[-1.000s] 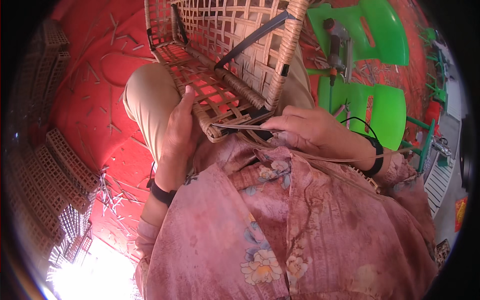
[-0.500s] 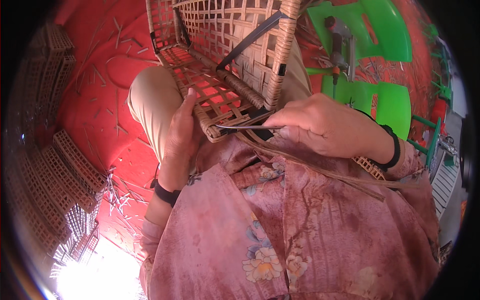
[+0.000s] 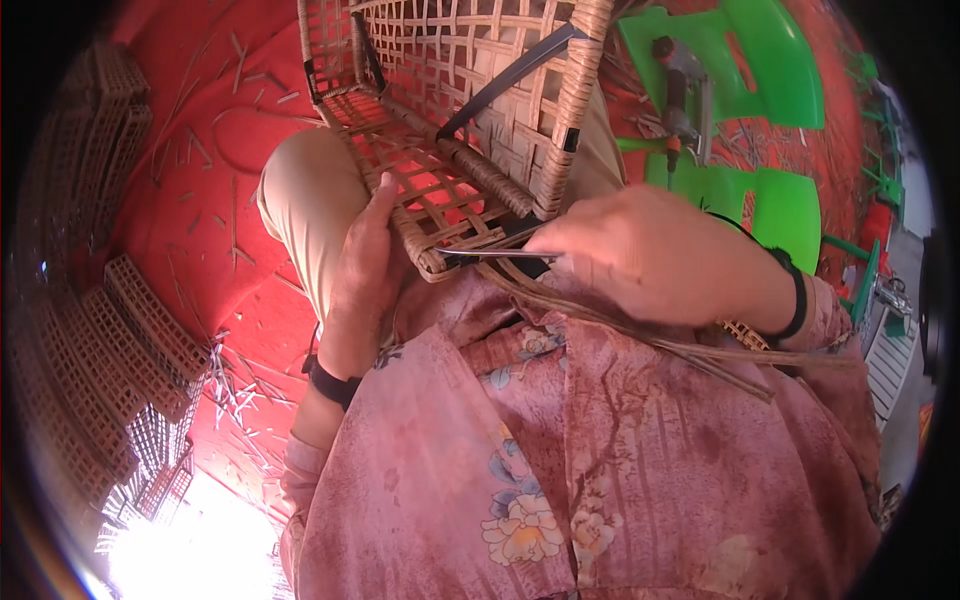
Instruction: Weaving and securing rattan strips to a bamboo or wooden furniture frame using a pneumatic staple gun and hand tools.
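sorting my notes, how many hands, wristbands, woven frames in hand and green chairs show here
hands: 2, left hand, right hand
black wristbands: 2
woven frame: 1
green chairs: 2
total: 7

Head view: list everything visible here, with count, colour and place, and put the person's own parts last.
Woven rattan frame: one, tan, on the lap at top centre.
Thin blade tool: one, dark metal, at the frame's lower edge.
Loose rattan strips: a few, brown, trailing right across the shirt.
Plastic chairs: two, green, upper right.
Power tool: one, grey, on the upper chair.
Stacked woven panels: several, brown, left edge.
Floor covering: red, strewn with cuttings.
Shirt: pink, floral.
Left hand: steadies the frame's left edge, black wristband.
Right hand: fingers on the blade tool, black wristband.
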A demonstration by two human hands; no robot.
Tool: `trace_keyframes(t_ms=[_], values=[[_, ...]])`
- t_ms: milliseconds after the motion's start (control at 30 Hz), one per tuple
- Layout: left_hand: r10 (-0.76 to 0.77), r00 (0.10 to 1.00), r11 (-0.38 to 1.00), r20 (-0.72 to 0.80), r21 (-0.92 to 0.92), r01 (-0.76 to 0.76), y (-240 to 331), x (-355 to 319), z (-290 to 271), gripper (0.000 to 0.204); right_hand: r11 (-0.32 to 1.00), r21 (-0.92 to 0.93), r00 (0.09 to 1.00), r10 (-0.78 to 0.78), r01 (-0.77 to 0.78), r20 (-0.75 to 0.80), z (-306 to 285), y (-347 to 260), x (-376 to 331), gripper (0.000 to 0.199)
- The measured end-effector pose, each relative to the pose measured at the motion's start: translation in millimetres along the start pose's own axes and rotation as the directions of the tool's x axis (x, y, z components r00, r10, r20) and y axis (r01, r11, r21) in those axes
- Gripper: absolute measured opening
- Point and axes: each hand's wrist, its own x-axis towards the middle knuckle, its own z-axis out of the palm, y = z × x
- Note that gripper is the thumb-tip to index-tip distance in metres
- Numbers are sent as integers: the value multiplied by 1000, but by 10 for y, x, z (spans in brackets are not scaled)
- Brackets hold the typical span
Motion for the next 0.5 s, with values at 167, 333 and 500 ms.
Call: trace_keyframes(t_ms=[167,333,500], values=[[19,996,1000,86,-17,-17,1,4,-61,44,934,-359,999,18,-2,40,96,-242,-43,28],[-7,1000,1000,5,13,7,29,-94,39,42,936,-352,999,-48,35,-27,195,-177,-86,23],[-166,985,976,-48,135,171,47,-263,12,38,987,-156,980,-76,47,-186,373,148,-158,20]])
